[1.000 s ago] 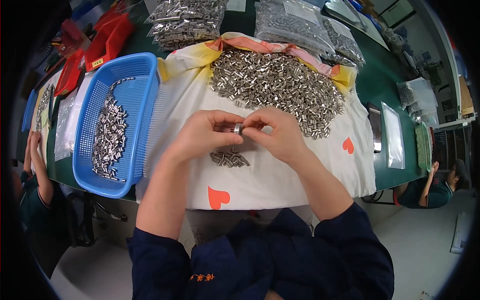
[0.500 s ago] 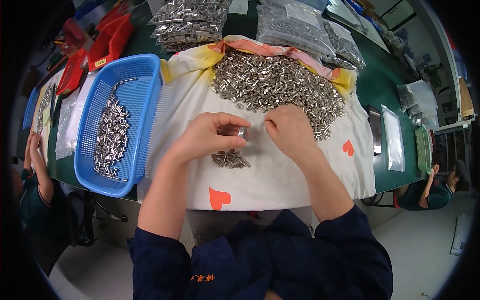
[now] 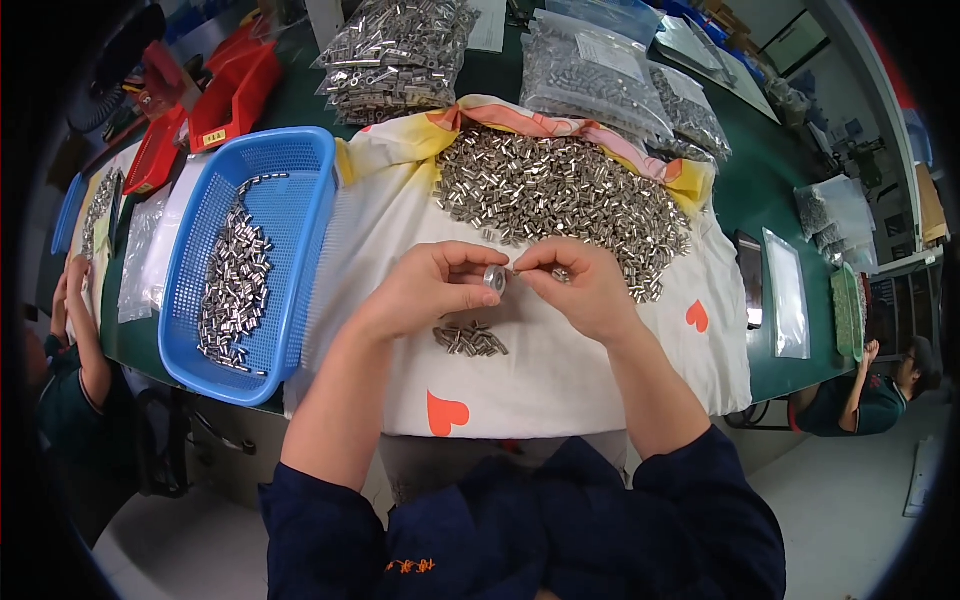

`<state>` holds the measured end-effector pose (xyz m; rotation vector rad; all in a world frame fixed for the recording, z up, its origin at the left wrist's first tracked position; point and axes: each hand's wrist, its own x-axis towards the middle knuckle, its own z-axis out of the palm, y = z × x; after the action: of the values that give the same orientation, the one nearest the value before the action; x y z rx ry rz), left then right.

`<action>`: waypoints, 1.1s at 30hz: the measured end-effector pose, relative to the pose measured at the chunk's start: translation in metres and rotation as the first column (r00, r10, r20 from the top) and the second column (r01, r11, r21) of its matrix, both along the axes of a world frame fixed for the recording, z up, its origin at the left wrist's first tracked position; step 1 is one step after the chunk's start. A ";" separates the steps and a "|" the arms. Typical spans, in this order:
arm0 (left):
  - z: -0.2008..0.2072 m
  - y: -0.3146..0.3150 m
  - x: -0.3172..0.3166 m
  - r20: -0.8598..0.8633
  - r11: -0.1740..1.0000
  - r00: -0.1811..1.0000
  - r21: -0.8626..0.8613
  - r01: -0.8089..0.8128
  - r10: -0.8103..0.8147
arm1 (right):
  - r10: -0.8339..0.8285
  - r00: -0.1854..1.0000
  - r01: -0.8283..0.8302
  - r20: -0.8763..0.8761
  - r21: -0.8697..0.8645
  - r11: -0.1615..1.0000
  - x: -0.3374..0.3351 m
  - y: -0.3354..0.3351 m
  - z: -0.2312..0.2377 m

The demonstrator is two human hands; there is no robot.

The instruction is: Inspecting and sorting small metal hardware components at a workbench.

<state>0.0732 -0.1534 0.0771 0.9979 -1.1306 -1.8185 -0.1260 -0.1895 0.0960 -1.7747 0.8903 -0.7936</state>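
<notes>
Between the thumb and fingers of my left hand [image 3: 425,287] is a round metal ring-shaped piece [image 3: 494,279], its face turned to the right. My right hand [image 3: 583,290] is closed in a pinch beside it, with a tiny metal sleeve at the fingertips and more sleeves partly visible under its curled fingers. Beyond both hands lies a large heap of short silver metal sleeves [image 3: 560,180] on a white cloth [image 3: 560,385]. A small pile of duller sleeves [image 3: 470,340] rests on the cloth just below my left hand.
A blue plastic basket [image 3: 318,235] holding metal sleeves stands at the left. Bags of metal parts [image 3: 392,70] and another clear bag [image 3: 590,75] sit at the back. Red bins [image 3: 235,90] are at far left; a phone [image 3: 748,275] lies right. People sit at both sides.
My right hand has come from the heap's edge toward the ring, now with sleeves in its fingers. My left hand has turned the ring so that its face shows more.
</notes>
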 end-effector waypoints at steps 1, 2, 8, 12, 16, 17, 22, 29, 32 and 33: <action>0.000 0.000 -0.001 0.013 0.999 0.999 -0.014 -0.049 0.049 | -0.002 1.000 0.002 0.000 -0.003 1.000 0.001 0.001 0.000; 0.000 0.000 -0.001 0.026 0.995 0.995 -0.026 -0.100 0.100 | 0.002 1.000 -0.002 -0.017 -0.022 1.000 0.002 0.003 0.000; -0.005 0.000 -0.001 0.084 0.989 0.990 -0.101 -0.107 0.116 | -0.029 0.996 0.019 -0.083 -0.118 0.993 0.010 0.008 -0.004; -0.003 0.000 -0.003 0.172 0.987 0.977 -0.117 -0.108 0.127 | -0.115 0.981 0.012 -0.157 -0.544 0.839 0.014 0.011 -0.006; -0.003 0.001 -0.004 0.196 0.982 0.968 -0.136 -0.131 0.156 | -0.136 0.985 0.064 -0.104 -0.514 0.855 0.016 0.011 -0.013; -0.002 0.001 -0.003 0.207 0.981 0.965 -0.143 -0.132 0.160 | -0.132 0.987 0.072 -0.092 -0.482 0.873 0.016 0.012 -0.014; -0.005 0.002 -0.005 0.159 0.980 0.972 -0.128 -0.152 0.171 | -0.145 0.982 0.052 -0.121 -0.567 0.822 0.019 0.014 -0.011; 0.002 0.001 0.000 0.257 0.990 0.960 -0.119 -0.079 0.108 | -0.011 0.990 -0.023 -0.143 -0.231 0.973 0.008 0.006 -0.006; -0.001 0.000 0.000 0.244 0.990 0.966 -0.129 -0.060 0.091 | 0.003 0.990 -0.015 -0.143 -0.085 0.996 0.009 0.006 -0.004; -0.002 0.001 0.000 0.243 0.990 0.966 -0.127 -0.054 0.083 | -0.020 0.992 0.007 -0.123 -0.106 0.994 0.010 0.005 -0.005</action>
<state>0.0730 -0.1528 0.0752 1.2021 -1.3209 -1.5828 -0.1156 -0.1846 0.0911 -1.9293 0.9574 -0.7576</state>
